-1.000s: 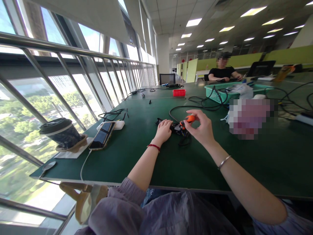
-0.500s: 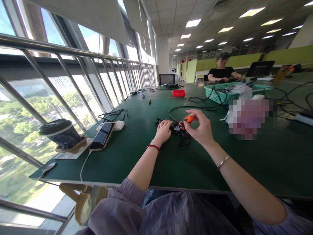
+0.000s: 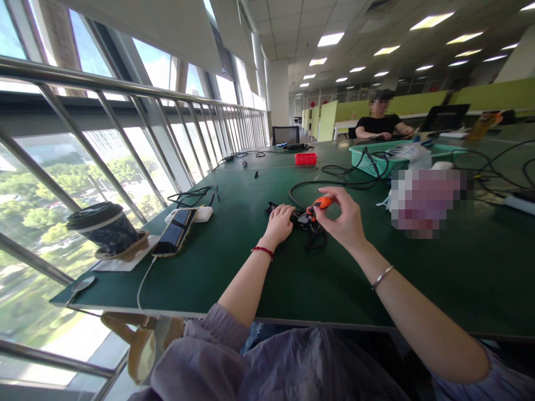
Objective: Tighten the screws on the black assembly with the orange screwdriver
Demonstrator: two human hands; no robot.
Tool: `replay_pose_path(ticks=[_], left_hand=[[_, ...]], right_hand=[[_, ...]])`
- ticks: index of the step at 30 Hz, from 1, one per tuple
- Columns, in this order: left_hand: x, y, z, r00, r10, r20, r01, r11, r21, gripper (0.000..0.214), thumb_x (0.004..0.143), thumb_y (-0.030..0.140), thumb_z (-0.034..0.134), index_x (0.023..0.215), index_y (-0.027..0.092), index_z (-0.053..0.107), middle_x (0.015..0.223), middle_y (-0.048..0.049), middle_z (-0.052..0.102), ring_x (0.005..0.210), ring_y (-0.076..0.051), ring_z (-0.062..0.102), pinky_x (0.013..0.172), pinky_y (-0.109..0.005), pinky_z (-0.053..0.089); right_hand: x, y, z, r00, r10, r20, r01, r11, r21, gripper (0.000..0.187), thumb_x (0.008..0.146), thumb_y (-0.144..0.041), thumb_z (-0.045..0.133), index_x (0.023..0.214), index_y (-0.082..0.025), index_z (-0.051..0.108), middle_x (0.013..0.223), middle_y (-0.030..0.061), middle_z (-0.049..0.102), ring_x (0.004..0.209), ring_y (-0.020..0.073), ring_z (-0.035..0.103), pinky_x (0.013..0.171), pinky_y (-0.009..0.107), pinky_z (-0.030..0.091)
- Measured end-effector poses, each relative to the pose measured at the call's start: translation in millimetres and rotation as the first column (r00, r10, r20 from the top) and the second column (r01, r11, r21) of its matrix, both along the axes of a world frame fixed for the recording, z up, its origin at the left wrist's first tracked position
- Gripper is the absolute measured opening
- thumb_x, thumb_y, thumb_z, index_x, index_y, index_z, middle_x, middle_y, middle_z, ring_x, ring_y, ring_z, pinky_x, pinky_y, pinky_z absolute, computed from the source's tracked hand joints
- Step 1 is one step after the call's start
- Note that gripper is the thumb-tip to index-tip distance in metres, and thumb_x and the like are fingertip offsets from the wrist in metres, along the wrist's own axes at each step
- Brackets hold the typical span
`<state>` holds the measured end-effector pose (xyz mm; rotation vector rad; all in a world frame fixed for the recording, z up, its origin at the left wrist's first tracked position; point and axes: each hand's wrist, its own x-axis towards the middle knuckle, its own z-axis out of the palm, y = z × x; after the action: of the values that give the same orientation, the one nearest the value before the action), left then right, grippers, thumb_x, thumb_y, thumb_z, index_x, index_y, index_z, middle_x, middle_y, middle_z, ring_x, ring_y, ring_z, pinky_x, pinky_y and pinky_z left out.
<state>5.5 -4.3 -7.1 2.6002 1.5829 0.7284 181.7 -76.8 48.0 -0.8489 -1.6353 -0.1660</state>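
Between finger and thumb, my right hand (image 3: 343, 218) grips the orange handle of a screwdriver (image 3: 323, 203). The tool leans toward a black device with exposed wires (image 3: 304, 221) that lies on the green table (image 3: 225, 273); the screwdriver's tip is too small to make out. My left hand (image 3: 280, 224) rests over the left part of that device, fingers bent down and closed on it. A black cable (image 3: 316, 240) hangs off the device's near side. The part of the device under my left palm is hidden.
A phone (image 3: 174, 233) on a white charging cable and a lidded cup (image 3: 104, 228) stand at left. Farther back are a red box (image 3: 305, 159), a green basket (image 3: 368, 161) and loose black cables (image 3: 343, 172). Another person (image 3: 379, 120) sits across the table.
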Motion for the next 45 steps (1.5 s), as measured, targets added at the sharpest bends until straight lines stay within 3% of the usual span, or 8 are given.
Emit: replay_pose_path(ticks=[6,13,19,25,31,38,42,45], left_hand=[[-0.4,0.3,0.1,1.000,0.002,-0.003,-0.002,1.000,-0.003,0.052,0.082,0.009,0.041,0.133,0.020,0.048,0.142,-0.0043,0.048,0.138,-0.022,0.031,0.118,-0.041,0.025],[0.2,-0.7,1.0,1.000,0.004,-0.001,-0.004,1.000,-0.007,0.052,0.083,0.008,0.040,0.133,0.018,0.048,0.142,-0.0052,0.048,0.138,-0.022,0.032,0.118,-0.039,0.024],[0.3,-0.9,1.5,1.000,0.005,-0.009,-0.005,1.000,-0.010,0.051,0.083,0.009,0.041,0.133,0.018,0.048,0.142,-0.0056,0.048,0.137,-0.021,0.032,0.118,-0.039,0.024],[0.3,0.3,0.8,1.000,0.010,-0.018,-0.010,1.000,-0.004,0.052,0.083,0.009,0.041,0.133,0.019,0.048,0.142,-0.0047,0.048,0.137,-0.022,0.032,0.118,-0.039,0.024],[-0.1,-0.2,1.1,1.000,0.007,-0.017,-0.007,1.000,-0.005,0.052,0.083,0.009,0.040,0.134,0.019,0.047,0.143,-0.0044,0.048,0.137,-0.021,0.032,0.118,-0.039,0.024],[0.8,-0.5,1.8,1.000,0.010,-0.023,-0.010,1.000,-0.009,0.052,0.084,0.010,0.040,0.134,0.019,0.047,0.143,-0.0045,0.048,0.137,-0.021,0.032,0.118,-0.038,0.024],[0.7,-2.1,2.9,1.000,0.014,-0.027,-0.015,1.000,-0.013,0.052,0.084,0.010,0.040,0.135,0.020,0.047,0.143,-0.0040,0.047,0.138,-0.021,0.032,0.118,-0.038,0.024],[0.4,-3.9,4.5,0.999,0.019,-0.044,-0.020,1.000,-0.011,0.052,0.084,0.010,0.040,0.135,0.020,0.047,0.143,-0.0045,0.047,0.137,-0.020,0.032,0.117,-0.040,0.024]], right_hand=[[0.8,0.5,-1.0,0.997,-0.074,0.028,0.075,0.997,-0.037,0.015,0.078,-0.034,0.063,0.088,-0.024,0.062,0.057,-0.0023,0.053,0.065,0.0197,0.057,0.073,0.036,0.049],[0.7,0.6,-0.8,1.000,-0.003,0.002,0.003,1.000,0.008,0.031,0.075,-0.024,0.062,0.106,-0.021,0.059,0.071,0.0000,0.062,0.073,0.0201,0.061,0.079,0.037,0.049],[1.1,0.8,-0.7,0.996,-0.072,0.053,0.072,0.997,-0.012,0.011,0.079,-0.032,0.062,0.084,-0.022,0.062,0.065,-0.0001,0.061,0.064,0.0178,0.057,0.077,0.036,0.049],[0.6,-0.2,0.6,1.000,-0.009,0.018,0.009,1.000,0.004,0.030,0.076,-0.024,0.061,0.105,-0.021,0.059,0.076,0.0013,0.065,0.075,0.0196,0.062,0.079,0.036,0.049],[0.7,-0.3,0.2,0.997,-0.066,0.047,0.069,0.996,-0.054,0.012,0.079,-0.034,0.062,0.084,-0.023,0.062,0.058,-0.0021,0.055,0.063,0.0180,0.057,0.077,0.036,0.048],[1.1,-1.5,1.4,1.000,-0.023,0.018,0.024,0.999,-0.034,0.026,0.077,-0.027,0.060,0.102,-0.021,0.060,0.067,0.0000,0.061,0.073,0.0200,0.061,0.077,0.035,0.048],[0.7,-1.0,0.8,0.998,-0.048,0.048,0.052,0.995,-0.085,0.014,0.080,-0.034,0.059,0.084,-0.022,0.064,0.065,0.0017,0.062,0.071,0.0207,0.060,0.077,0.036,0.047],[0.4,-1.1,0.8,0.997,-0.058,0.047,0.064,0.990,-0.129,0.017,0.082,-0.037,0.056,0.077,-0.022,0.063,0.072,0.0035,0.067,0.074,0.0209,0.062,0.080,0.036,0.046]])
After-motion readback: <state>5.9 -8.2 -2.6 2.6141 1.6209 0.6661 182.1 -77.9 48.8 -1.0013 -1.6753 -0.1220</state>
